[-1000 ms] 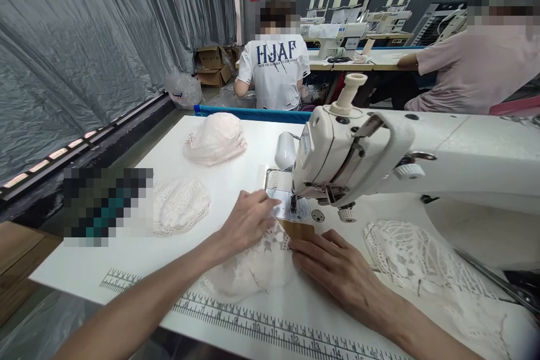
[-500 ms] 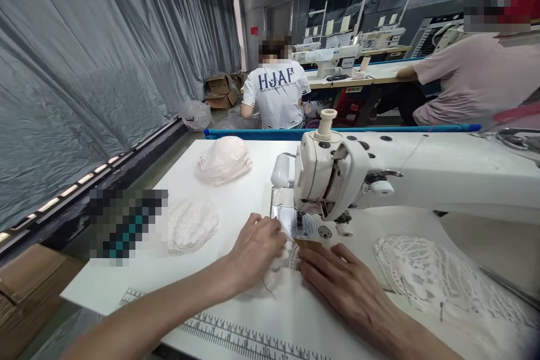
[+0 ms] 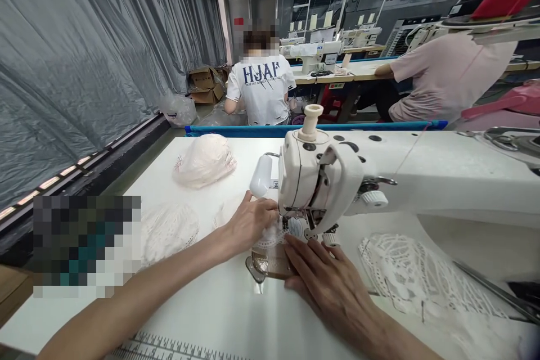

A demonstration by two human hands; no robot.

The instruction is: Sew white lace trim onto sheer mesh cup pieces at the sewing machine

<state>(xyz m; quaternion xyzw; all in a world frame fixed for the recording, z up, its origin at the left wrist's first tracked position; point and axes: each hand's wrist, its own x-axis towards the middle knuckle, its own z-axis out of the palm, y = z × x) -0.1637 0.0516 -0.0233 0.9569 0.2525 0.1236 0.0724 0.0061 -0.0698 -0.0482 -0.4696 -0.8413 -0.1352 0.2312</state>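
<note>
A white lace piece (image 3: pixel 270 239) lies under the needle area of the white sewing machine (image 3: pixel 304 180). My left hand (image 3: pixel 251 222) is closed on the lace just left of the presser foot, its fingers curled and partly hidden behind the machine head. Flat and stretched out, my right hand (image 3: pixel 327 275) rests with its fingertips at the lace's right edge. A brownish shiny plate (image 3: pixel 274 264) shows below the lace, between the hands. More pale fabric (image 3: pixel 223 211) shows behind my left hand.
A pale pink cup-shaped piece (image 3: pixel 206 160) and a white lace piece (image 3: pixel 171 230) lie on the left. More lace (image 3: pixel 413 270) and dark scissors-like metal (image 3: pixel 498 292) are at right. A printed ruler (image 3: pixel 169 346) runs along the front. Two co-workers sit beyond the table.
Both hands have moved forward with the lace toward the needle, exposing the brownish plate. More fabric now shows behind my left hand. The view has shifted, moving the scene leftward.
</note>
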